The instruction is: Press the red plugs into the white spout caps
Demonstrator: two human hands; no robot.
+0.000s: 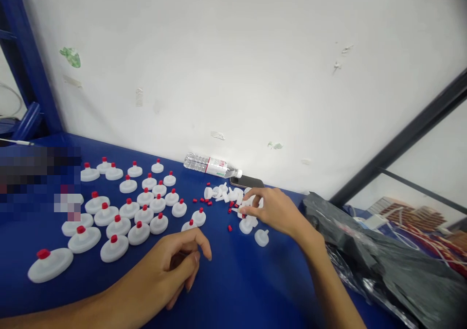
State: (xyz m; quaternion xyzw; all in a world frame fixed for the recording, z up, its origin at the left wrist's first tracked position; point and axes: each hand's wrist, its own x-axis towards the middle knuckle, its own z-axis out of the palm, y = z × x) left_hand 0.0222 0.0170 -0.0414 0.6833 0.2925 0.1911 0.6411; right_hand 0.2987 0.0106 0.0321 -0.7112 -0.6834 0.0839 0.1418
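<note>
My right hand (270, 210) reaches over a pile of white plastic spouted caps (223, 191), its thumb and index finger drawn toward each other among the pieces. What lies between those fingertips is too small to make out. Small red tips (229, 228) are scattered beside the pile. Closer to me, my left hand (178, 265) hovers over the blue table with loosely bent fingers, and nothing shows in it. Left of it stand rows of white round caps with red tips on their spouts (114, 248). A bare white cap (261, 237) lies below my right hand.
A clear water bottle (204, 165) lies along the wall, with a dark phone (247, 181) beside its neck. Black plastic bags (383, 256) cover the right side. A blue metal post (36, 56) rises at left. One area on the left is pixelated.
</note>
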